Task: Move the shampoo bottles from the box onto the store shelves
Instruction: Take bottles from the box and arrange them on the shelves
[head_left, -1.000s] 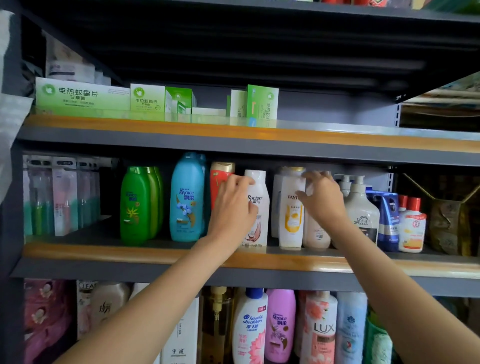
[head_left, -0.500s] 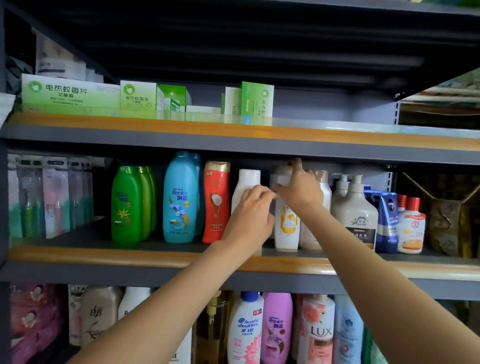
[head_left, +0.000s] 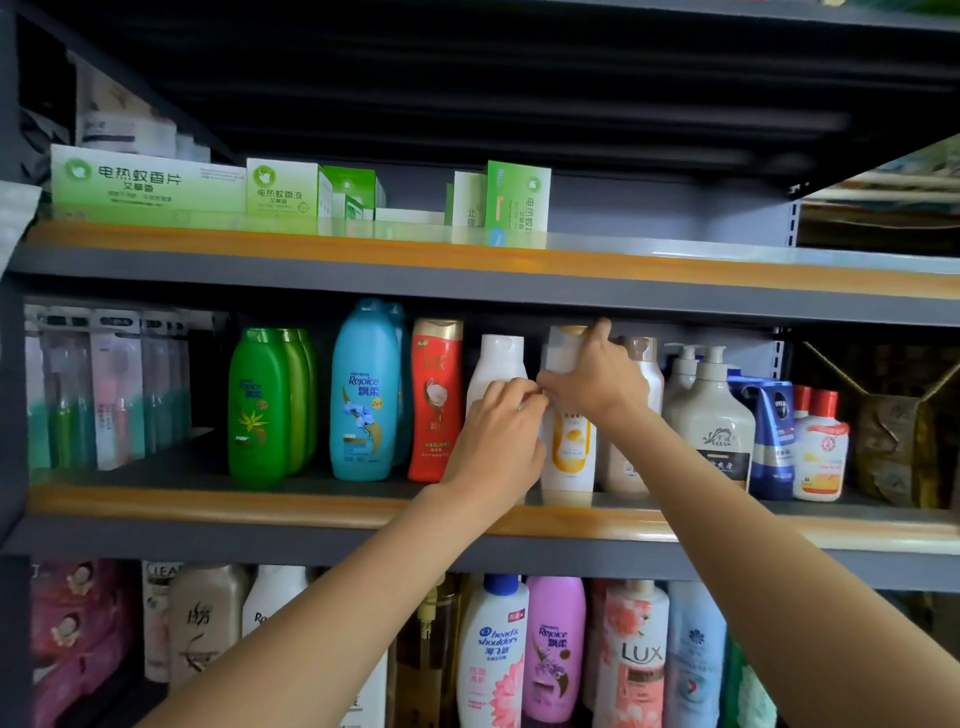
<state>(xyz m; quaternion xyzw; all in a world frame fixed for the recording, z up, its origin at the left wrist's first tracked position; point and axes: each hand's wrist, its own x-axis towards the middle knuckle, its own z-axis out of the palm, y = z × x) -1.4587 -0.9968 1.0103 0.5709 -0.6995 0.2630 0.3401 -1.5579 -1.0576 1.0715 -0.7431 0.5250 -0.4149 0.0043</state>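
Observation:
On the middle shelf (head_left: 311, 512) stands a row of shampoo bottles. My left hand (head_left: 498, 436) curls its fingers round the lower body of a plain white bottle (head_left: 498, 361) standing next to a red bottle (head_left: 435, 400). My right hand (head_left: 595, 384) grips the upper part of a white bottle with a yellow label (head_left: 569, 449), with one finger reaching up to its gold cap. The two hands touch between the two bottles. A beige bottle (head_left: 641, 364) stands just right of my right hand. The box is out of view.
Green bottles (head_left: 260, 405) and a blue Rejoice bottle (head_left: 363, 395) stand to the left, and pump bottles (head_left: 714, 410) and small tubes to the right. Green cartons (head_left: 280, 189) sit on the upper shelf. The lower shelf holds several more bottles (head_left: 493, 649).
My right hand moved left from the beige bottle onto the white and yellow bottle. My left hand slid lower and right on the white bottle, uncovering the red one.

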